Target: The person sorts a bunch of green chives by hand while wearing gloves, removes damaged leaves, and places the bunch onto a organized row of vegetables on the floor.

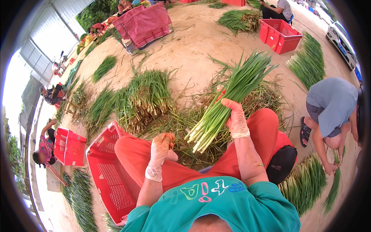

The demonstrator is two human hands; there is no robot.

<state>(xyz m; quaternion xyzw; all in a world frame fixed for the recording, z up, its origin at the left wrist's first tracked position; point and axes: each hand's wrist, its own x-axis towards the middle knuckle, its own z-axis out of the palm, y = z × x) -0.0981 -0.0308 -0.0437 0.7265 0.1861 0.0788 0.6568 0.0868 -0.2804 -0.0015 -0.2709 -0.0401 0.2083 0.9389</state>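
Note:
My right hand (234, 118), in a thin pale glove, grips a thick bunch of garlic chives (232, 98). Their pale stem ends point down and left, and the green leaves fan out to the upper right. Lower and to the left, my left hand (160, 149), also gloved, is closed above my left shin, apart from the bunch. Whatever its curled fingers may hold is hidden. Between my legs lies a heap of loose leaves and dry trimmings (201, 152). Just beyond it, to the left, rests a large pile of untrimmed chives (145, 98).
A red plastic crate (114, 181) stands against my left side. Another red crate (280, 36) is at the far right. Chives lie in rows (305, 183) to my right, where a person (332, 104) bends over them. A pink cloth-covered frame (143, 25) stands ahead; another person (46, 150) works at far left.

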